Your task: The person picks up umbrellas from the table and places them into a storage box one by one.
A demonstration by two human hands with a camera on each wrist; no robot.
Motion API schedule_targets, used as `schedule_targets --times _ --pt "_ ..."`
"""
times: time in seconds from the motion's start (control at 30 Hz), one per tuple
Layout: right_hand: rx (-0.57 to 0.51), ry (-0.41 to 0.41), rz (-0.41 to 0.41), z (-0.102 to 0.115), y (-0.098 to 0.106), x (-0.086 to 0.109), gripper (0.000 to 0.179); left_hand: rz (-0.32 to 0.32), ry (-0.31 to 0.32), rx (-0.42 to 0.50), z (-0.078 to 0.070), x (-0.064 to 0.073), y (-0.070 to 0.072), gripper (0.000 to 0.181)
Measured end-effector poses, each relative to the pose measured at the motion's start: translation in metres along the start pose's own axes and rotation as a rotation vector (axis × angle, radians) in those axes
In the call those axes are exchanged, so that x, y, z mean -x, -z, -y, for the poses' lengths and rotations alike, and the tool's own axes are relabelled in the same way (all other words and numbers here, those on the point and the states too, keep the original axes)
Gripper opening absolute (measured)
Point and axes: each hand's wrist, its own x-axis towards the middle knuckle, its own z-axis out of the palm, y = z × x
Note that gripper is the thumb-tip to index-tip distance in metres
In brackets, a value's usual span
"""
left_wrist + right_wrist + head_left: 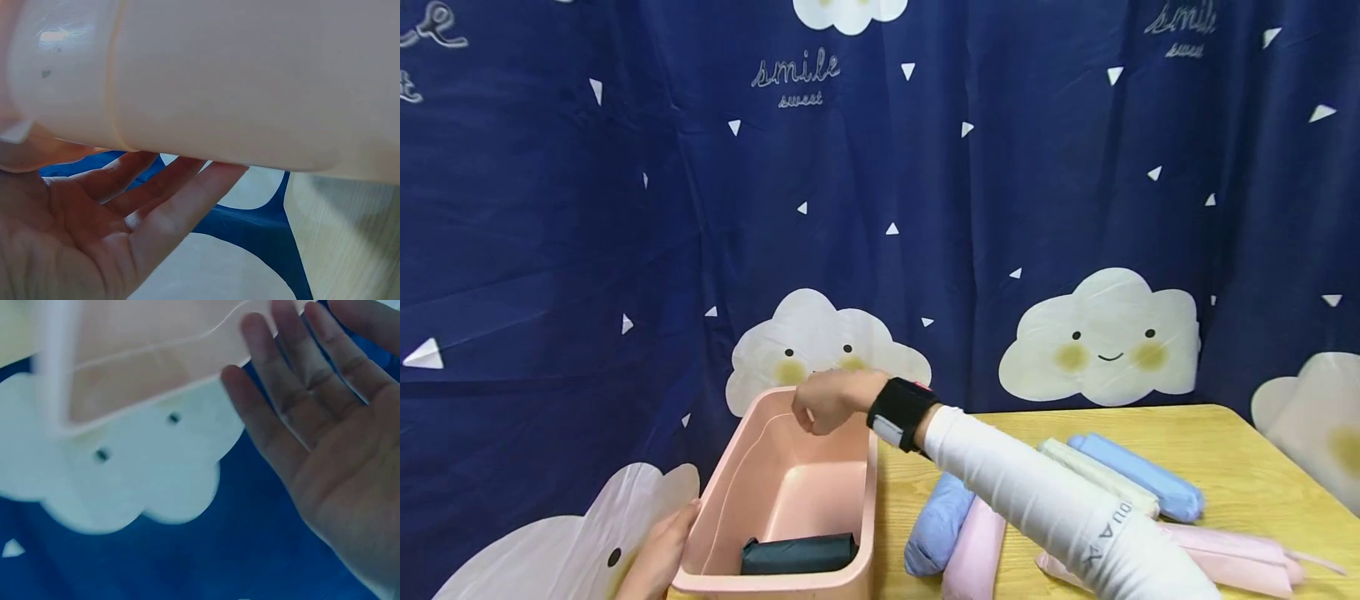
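A pink plastic bin [867,533] stands at the table's left end, with a dark green folded umbrella [799,553] lying at its near end. My left hand [658,554] is at the bin's left side. In the left wrist view its fingers [181,190] reach out straight against the outer wall, while the thumb is hidden. Over the far end of the bin is my right hand [829,402], holding nothing. The right wrist view shows the fingers of that hand [350,444] extended and slightly spread, overlapping the bin's rim [156,397].
Right of the bin lie a blue folded umbrella [936,525] and a pink one [976,554]. Farther right are a cream umbrella [1101,475], a light blue one [1142,475] and another pink one [1232,554] on the wooden table [1210,433]. A dark blue curtain [880,167] hangs behind.
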Motion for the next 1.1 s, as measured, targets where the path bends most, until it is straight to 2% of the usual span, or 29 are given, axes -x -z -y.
schedule_targets --times 0.07,0.13,0.2,0.27,0.33,0.53,0.63,0.73,0.87,1.0,1.1 --pt "0.011 -0.014 -0.003 -0.040 -0.026 -0.019 0.014 0.006 0.001 -0.018 0.000 0.000 0.003 0.052" --pt "-0.060 -0.016 -0.028 -0.071 -0.044 -0.023 0.016 0.012 0.000 -0.039 0.001 0.000 0.006 0.053" --pt "-0.142 -0.007 -0.074 -0.093 -0.057 -0.018 0.017 0.013 0.008 -0.044 0.001 0.000 0.008 0.053" --pt "-0.192 -0.017 -0.096 -0.107 -0.063 -0.008 0.017 0.017 -0.002 -0.062 0.002 0.001 0.010 0.052" --pt "-0.197 -0.054 -0.069 -0.116 -0.069 0.001 0.017 0.014 -0.001 -0.059 0.003 0.001 0.011 0.052" --pt "-0.138 -0.222 0.163 -0.130 -0.100 0.022 0.020 0.002 0.004 -0.034 0.006 0.000 0.009 0.055" --pt "-0.105 -0.251 0.240 -0.135 -0.126 0.030 0.030 0.006 0.007 -0.022 0.007 0.000 0.007 0.056" --pt "-0.116 -0.236 0.270 -0.137 -0.153 0.037 0.043 0.009 0.008 -0.031 0.006 -0.001 0.005 0.055" --pt "-0.110 -0.184 0.269 -0.132 -0.181 0.045 0.056 0.017 0.002 -0.048 0.004 -0.002 0.003 0.055" --pt "-0.032 -0.123 0.260 -0.126 -0.201 0.049 0.060 0.014 0.009 -0.019 0.003 -0.001 0.001 0.056" --pt "-0.002 -0.112 0.248 -0.124 -0.210 0.050 0.062 0.015 0.008 0.005 0.001 -0.001 -0.001 0.057"
